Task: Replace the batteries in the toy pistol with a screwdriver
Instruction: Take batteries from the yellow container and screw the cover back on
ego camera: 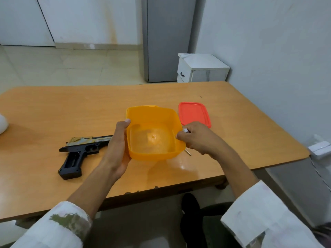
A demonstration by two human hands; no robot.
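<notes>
A black toy pistol [78, 153] with a gold-patterned slide lies on its side on the wooden table [53, 108], left of centre, its grip pointing toward me. My left hand [117, 149] grips the left wall of an orange plastic box [152, 135], which looks empty and is tilted toward me. At the box's right rim, my right hand [195, 138] holds a small screwdriver [187, 151]; its metal tip sticks out below the fist and a white end shows above it. No batteries are visible.
A red lid [194, 113] lies flat behind the box on the right. A white rounded object [2, 123] sits at the table's left edge. A white cabinet [200, 68] and a grey door stand beyond the table; a wall runs along the right.
</notes>
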